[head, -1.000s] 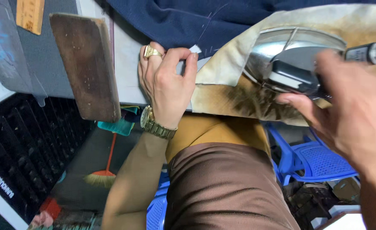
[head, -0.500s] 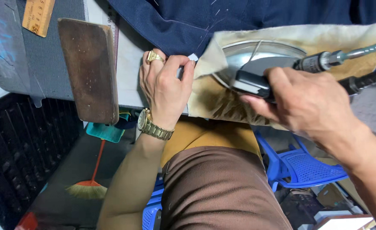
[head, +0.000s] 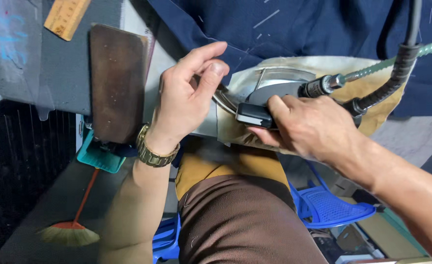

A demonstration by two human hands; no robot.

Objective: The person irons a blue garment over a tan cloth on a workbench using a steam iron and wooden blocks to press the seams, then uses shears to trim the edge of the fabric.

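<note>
My right hand point(head: 313, 127) grips the black handle of a steam iron point(head: 274, 90) that rests on a scorched beige pad point(head: 372, 105) at the table's near edge. A black cable and a green braided hose point(head: 421, 51) run from the iron's back end. My left hand point(head: 189, 100), with a gold wristwatch, hovers just left of the iron's tip, fingers apart and curled, holding nothing. Dark navy fabric point(head: 299, 29) lies on the table beyond the iron.
A dark wooden block point(head: 115, 83) lies left of my left hand, with a wooden ruler point(head: 66, 17) beyond it. Below the table edge are my brown trousers point(head: 245, 220), a blue plastic stool point(head: 331, 208), a teal dustpan point(head: 96, 156) and a broom point(head: 69, 230).
My left hand has lifted off the cloth and opened, thumb and forefinger raised. My right hand has closed on the iron's handle and drawn the iron leftward toward the left hand.
</note>
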